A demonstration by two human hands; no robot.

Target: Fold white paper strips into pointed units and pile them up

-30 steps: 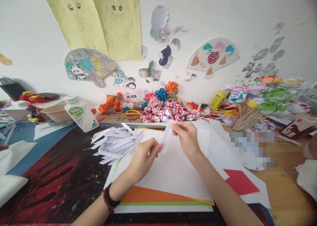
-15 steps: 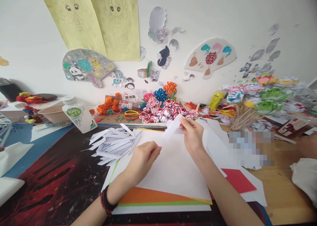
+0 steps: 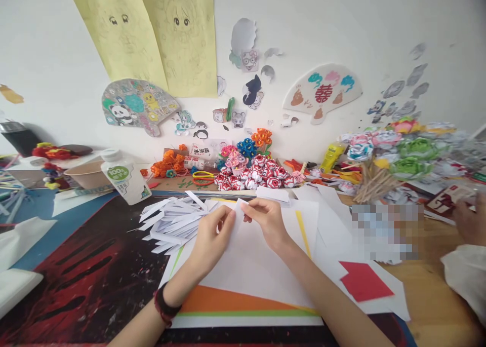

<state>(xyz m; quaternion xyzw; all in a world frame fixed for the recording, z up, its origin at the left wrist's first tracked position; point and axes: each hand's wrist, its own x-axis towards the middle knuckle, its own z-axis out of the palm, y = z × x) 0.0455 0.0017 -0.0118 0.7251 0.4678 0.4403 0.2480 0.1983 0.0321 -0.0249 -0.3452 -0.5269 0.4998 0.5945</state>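
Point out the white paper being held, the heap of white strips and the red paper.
Held white paper (image 3: 238, 217): head view, on its uncovered middle.
Heap of white strips (image 3: 172, 223): head view, mid-heap.
Red paper (image 3: 365, 281): head view, middle of its upper face.

white wall (image 3: 304, 12) beyond the fingers (image 3: 253, 211), softly lit; two yellow sheets (image 3: 190, 58) hang above-left of them, fan-shaped panel (image 3: 332, 89) above-right; wooden tabletop (image 3: 429, 299) to their right.

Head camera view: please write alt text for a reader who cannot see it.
A person's left hand and right hand hold a small white paper piece above a stack of sheets. A pile of white paper strips lies to the left, and red-and-white flowers sit behind, near a wall with drawings.
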